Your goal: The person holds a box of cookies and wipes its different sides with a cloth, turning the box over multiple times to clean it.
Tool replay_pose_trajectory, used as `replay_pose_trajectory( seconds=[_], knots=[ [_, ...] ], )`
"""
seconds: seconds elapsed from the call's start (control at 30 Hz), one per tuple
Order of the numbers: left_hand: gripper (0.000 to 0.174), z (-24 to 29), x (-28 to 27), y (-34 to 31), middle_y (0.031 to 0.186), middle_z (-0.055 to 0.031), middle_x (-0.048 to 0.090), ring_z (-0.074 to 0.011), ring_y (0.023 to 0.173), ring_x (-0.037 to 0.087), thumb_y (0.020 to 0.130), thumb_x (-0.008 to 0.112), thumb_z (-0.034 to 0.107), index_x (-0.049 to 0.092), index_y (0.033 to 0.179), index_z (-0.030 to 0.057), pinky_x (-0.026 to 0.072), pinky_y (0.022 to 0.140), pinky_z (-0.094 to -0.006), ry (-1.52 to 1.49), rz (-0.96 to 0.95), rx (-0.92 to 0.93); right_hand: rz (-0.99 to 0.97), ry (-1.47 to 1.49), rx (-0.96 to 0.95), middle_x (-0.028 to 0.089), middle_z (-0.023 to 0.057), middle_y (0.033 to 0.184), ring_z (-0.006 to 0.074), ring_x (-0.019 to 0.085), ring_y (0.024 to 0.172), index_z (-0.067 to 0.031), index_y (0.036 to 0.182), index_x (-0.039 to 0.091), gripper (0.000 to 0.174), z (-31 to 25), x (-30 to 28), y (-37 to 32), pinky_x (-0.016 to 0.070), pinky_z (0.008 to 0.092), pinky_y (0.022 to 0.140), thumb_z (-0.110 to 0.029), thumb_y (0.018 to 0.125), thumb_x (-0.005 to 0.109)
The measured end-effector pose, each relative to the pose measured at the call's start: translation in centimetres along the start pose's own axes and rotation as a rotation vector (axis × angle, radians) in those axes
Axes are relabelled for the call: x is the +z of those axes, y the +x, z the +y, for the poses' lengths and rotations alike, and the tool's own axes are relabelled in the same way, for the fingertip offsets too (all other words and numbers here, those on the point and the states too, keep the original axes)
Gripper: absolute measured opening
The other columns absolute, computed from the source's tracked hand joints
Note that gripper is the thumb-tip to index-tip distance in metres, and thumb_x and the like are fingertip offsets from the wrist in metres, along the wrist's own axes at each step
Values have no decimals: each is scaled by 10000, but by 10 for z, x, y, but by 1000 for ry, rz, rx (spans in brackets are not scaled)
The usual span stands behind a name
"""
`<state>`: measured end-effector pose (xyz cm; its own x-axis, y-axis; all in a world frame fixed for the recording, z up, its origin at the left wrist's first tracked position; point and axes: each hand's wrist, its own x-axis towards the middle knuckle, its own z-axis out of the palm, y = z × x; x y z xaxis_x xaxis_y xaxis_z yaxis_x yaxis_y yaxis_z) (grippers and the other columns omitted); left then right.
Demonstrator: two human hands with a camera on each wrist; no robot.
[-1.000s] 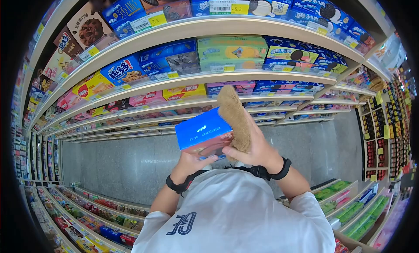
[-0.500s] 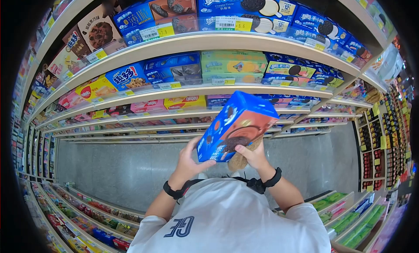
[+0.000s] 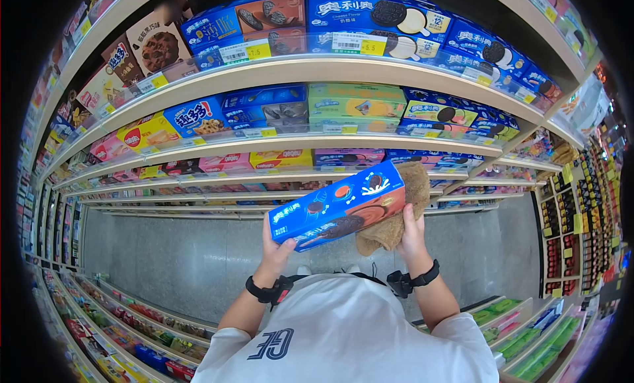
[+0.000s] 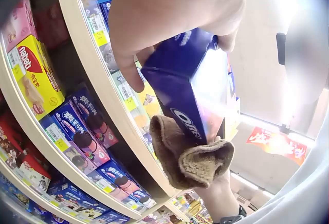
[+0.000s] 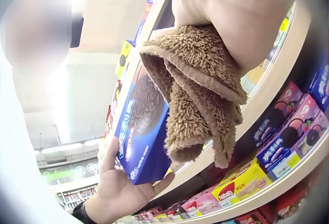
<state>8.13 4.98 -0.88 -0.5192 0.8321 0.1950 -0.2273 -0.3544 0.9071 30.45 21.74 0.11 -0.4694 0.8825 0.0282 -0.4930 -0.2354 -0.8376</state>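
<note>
Cardboard box (image 3: pixel 337 206), I'd judge light, stiff, crushable (take its ends). Left hand (image 3: pixel 277 245) grips its left end; right hand (image 3: pixel 413 236) seemingly clutches cloth (image 3: pixel 382 236) behind it.

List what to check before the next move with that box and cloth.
1. Left hand grips the box by one end: ok.
2. Right hand holds the cloth against the box's other end: ok.
3. Box held level: not ok, it tilts, higher at the cloth end.
4. Box clear of the shelf: ok, held out in front of it.
5. Box free of dents: cannot tell.
</note>
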Motion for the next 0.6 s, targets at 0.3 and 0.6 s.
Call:
replay_pose_trajectory(
  seconds=[0.3,0.6],
  knots=[
    [773,19,11,4,1215,-103,494,-181,1133,499,695,798,110,322,1300,36,413,967,-347,109,-65,-37,-199,-828,-281,546,132,1220,202,529,1101,47,1305,420,499,-16,4,8,395,319,950,-194,902,590],
    [684,19,13,-1,1115,-144,591,-198,1013,597,646,837,116,429,1186,15,483,877,-336,425,-97,223,-131,-766,-199,558,146,1213,195,525,1109,58,1304,419,459,-30,7,7,397,324,947,-178,931,546]
  ],
)
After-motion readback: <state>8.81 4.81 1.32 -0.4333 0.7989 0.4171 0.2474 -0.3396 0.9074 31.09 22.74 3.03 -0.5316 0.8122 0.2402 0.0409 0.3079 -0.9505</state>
